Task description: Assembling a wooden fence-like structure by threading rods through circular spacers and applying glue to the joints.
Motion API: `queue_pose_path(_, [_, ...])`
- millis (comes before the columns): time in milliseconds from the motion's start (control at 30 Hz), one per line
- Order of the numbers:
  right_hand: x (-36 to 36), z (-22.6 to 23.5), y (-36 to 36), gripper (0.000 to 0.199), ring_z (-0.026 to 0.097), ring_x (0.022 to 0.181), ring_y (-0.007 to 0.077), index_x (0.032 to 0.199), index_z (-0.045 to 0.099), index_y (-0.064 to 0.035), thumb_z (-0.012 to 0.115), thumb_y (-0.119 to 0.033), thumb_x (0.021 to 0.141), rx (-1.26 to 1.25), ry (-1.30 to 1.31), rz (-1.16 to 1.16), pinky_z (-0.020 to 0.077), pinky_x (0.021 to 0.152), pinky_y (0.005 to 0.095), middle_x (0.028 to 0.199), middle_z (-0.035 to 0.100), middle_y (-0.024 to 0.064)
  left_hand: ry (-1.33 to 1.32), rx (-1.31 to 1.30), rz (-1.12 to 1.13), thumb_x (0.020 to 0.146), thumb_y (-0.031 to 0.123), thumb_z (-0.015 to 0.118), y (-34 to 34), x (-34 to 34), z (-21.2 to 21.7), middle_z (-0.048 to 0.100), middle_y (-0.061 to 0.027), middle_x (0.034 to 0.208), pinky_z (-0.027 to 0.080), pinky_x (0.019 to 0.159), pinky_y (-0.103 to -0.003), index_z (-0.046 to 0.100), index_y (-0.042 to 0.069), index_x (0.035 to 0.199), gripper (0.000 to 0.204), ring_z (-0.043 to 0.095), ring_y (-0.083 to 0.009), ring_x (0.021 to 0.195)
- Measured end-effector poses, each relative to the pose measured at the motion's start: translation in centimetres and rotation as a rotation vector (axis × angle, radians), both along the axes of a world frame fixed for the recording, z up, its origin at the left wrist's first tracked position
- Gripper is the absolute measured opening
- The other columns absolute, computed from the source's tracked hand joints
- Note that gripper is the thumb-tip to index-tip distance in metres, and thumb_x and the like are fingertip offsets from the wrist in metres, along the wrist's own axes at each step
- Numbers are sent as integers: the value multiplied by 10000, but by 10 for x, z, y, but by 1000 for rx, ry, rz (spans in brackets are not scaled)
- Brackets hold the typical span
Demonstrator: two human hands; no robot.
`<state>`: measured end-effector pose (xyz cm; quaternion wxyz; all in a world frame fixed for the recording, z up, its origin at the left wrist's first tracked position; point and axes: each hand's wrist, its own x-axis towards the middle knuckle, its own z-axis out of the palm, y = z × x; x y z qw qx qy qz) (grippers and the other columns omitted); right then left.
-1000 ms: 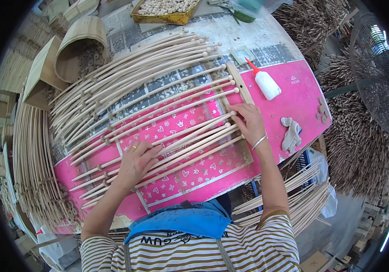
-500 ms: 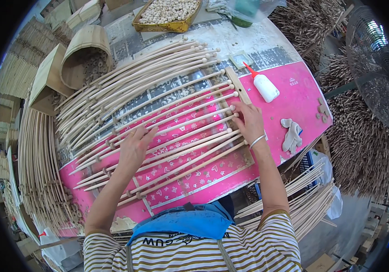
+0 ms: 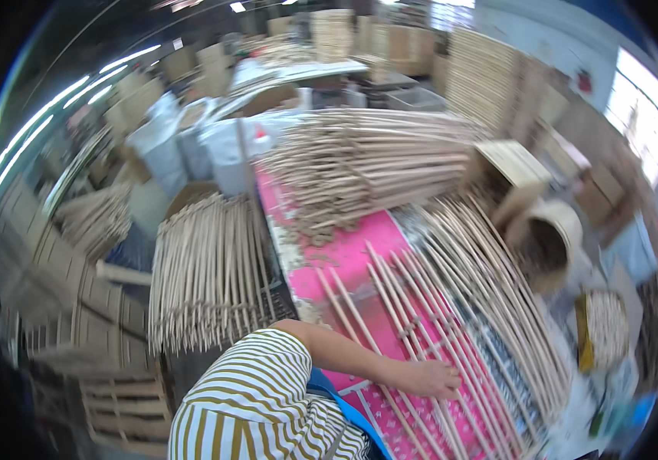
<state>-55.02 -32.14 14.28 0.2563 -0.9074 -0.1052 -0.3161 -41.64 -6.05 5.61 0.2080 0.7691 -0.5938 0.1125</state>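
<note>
My left hand (image 3: 434,379) rests over the row of thin wooden sticks (image 3: 421,330), its fingers curled down around one of them; blur hides the exact grip. The sticks lie side by side, slanting across a pink patterned sheet (image 3: 371,238). Small wooden rings show around several of them. Beside this row, a denser group of similar sticks (image 3: 490,284) lies on the dark, worn part of the table. My right hand is out of the picture.
A large stick pile (image 3: 390,153) covers the table's far end. More sticks (image 3: 210,276) stand bundled at the left. On the right are an open wooden box (image 3: 509,165), a round wooden tub (image 3: 555,230) and a yellow tray (image 3: 585,330) of small pale pieces. White sacks (image 3: 225,157) stand behind.
The view has swung far to the left and up, showing the room beyond the table. My right hand has left the picture; my left hand is still at the sticks.
</note>
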Motion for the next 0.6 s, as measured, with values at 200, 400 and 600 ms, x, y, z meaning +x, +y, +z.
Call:
queue_pose_path(200, [56, -21, 48, 430, 588, 1162, 270, 1304, 587, 4, 479, -282, 1002, -7, 189, 139, 443, 1009, 413, 1246, 637, 165, 53, -34, 121, 896, 109, 532, 42, -23, 4, 557, -97, 1070, 431, 880, -403, 606, 142, 1204, 319, 549, -258, 1074])
queue_pose_path(400, [70, -23, 65, 426, 582, 1170, 283, 1302, 588, 4, 482, -278, 1001, -37, 239, 200, 428, 1021, 424, 1245, 637, 170, 144, -56, 116, 884, 129, 558, 36, -18, -6, 557, -89, 1008, 419, 879, -410, 640, 125, 1059, 193, 561, -257, 1029])
queue_pose_path(600, [70, -29, 62, 423, 576, 1177, 296, 1301, 589, 4, 484, -274, 1000, -44, 270, 189, 413, 1032, 434, 1244, 637, 175, 142, -144, 191, 866, 146, 583, 28, -7, -12, 577, -79, 937, 428, 837, -414, 685, 134, 962, 141, 576, -262, 984])
